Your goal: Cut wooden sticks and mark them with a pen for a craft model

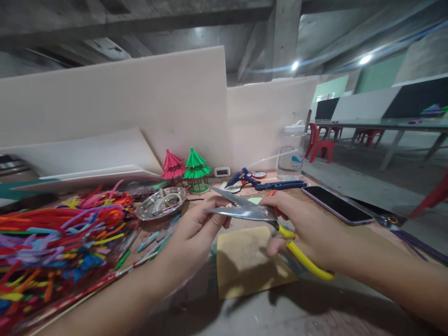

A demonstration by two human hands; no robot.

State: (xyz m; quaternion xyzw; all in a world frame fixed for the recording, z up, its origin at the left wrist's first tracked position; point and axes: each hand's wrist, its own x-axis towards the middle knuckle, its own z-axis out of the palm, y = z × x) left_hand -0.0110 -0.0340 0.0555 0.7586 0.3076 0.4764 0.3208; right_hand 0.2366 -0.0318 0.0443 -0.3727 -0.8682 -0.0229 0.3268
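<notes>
My right hand (304,224) grips a pair of scissors (245,213) by its yellow handles, the blades parted and pointing left. The blade tips reach over the fingers of my left hand (203,224). Those fingers are pinched together. A small pale bit shows at their tips, too small to name and partly hidden by the blades. Below the scissors a yellowish square sheet of paper (245,275) lies on the table, with shadows of the hands across it.
Colourful pipe cleaners (70,233) heap at left beside a metal dish (163,204). Behind stand a pink pagoda model (173,165), a green pagoda model (196,170), a blue glue gun (241,177) and a water bottle (291,154). A phone (336,204) lies at right.
</notes>
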